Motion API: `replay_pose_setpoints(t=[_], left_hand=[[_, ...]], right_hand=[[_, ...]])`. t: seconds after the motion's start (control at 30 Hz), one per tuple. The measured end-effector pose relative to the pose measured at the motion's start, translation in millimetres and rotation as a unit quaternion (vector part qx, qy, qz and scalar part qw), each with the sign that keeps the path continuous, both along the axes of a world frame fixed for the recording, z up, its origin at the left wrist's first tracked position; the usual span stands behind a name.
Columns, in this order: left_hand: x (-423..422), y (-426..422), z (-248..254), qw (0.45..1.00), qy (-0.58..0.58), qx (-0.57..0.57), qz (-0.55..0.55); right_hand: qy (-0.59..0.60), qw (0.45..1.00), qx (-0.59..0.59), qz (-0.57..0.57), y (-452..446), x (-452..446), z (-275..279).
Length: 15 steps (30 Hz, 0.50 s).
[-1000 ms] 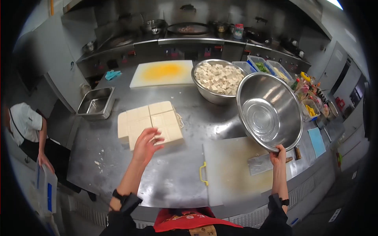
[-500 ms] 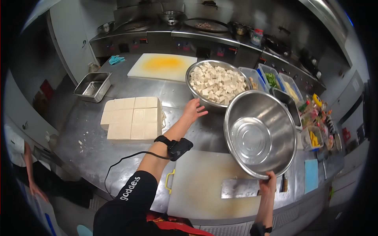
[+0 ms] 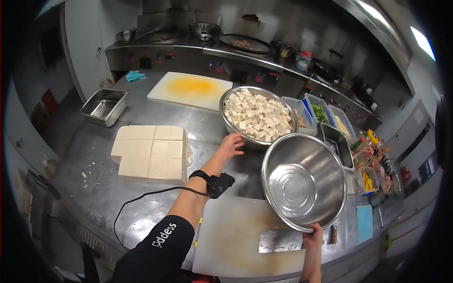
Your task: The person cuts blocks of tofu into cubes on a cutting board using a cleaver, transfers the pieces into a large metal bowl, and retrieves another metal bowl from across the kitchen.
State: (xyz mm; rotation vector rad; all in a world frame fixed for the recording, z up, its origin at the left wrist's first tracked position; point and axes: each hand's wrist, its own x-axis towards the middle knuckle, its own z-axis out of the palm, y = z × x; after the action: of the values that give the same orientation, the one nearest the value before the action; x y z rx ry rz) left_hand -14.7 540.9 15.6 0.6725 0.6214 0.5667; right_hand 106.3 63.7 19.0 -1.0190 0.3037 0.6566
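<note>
My left hand [image 3: 231, 146] is at the near-left rim of a steel bowl [image 3: 257, 114] heaped with white tofu cubes; its fingers are spread, and whether they touch the rim is unclear. My right hand [image 3: 313, 236] grips the near edge of an empty steel bowl [image 3: 304, 181], which is tilted with its inside toward me. Below that bowl, a cleaver [image 3: 279, 241] lies on a white cutting board [image 3: 226, 236]. Large slabs of tofu [image 3: 151, 152] sit on the steel table to the left of my left hand.
A yellow-stained board [image 3: 191, 89] and an empty steel tray [image 3: 104, 107] stand toward the back. To the right are tubs with greens [image 3: 319, 112], a dark tray [image 3: 336, 146], bottles and a blue cloth [image 3: 364, 223]. Woks line the stove behind.
My left hand has moved from beside the tofu slabs to the rim of the full bowl. The empty bowl stays in my right hand. The view has shifted, and the other person is out of sight.
</note>
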Motion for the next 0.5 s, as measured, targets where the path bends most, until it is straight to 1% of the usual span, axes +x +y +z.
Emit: replay_pose_setpoints(t=[0.13,0.23,0.37,0.5], left_hand=[[17,-10,-7,0.996,-0.085,-0.025,0.009],[24,-5,-3,0.999,-0.043,-0.017,0.024],[23,9,-12,0.998,-0.042,0.004,0.042],[13,36,-22,0.999,-0.025,0.024,0.019]], right_hand=[[-0.003,1.000,-0.016,-0.006,1,-13,3],[0.003,1.000,-0.003,-0.010,6,-22,13],[0.023,0.999,-0.019,-0.024,0,-15,4],[0.021,1.000,-0.014,-0.009,4,-9,8]])
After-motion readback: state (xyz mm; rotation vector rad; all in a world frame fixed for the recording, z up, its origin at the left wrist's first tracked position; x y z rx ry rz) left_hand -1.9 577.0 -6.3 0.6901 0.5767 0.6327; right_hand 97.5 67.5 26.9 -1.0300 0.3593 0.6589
